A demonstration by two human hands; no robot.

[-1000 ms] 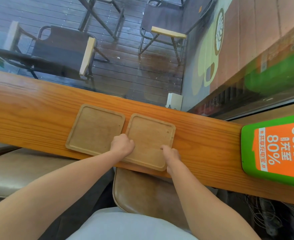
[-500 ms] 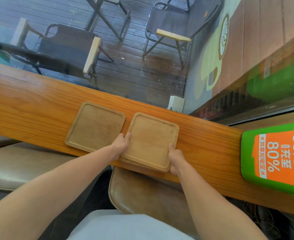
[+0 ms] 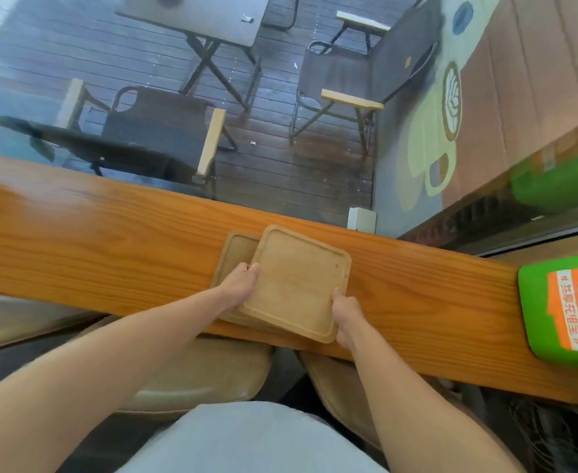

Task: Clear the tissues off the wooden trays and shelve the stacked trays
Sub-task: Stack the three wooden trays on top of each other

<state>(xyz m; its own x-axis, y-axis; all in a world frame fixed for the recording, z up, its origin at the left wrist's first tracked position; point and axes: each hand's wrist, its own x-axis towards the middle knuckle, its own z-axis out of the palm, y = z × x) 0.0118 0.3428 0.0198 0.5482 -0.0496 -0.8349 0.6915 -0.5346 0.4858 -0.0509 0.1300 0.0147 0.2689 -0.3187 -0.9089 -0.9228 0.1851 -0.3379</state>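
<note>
Left hand (image 3: 238, 285) grips left edge of upper tray (image 3: 296, 281), right hand (image 3: 345, 310) grips its right edge; tray overlaps lower tray (image 3: 236, 249) on wooden counter (image 3: 110, 240), near corner overhanging counter edge; counter bare leftward, green charger sign (image 3: 563, 308) well apart right

"80%" on green-orange sign (image 3: 568, 308)
</note>
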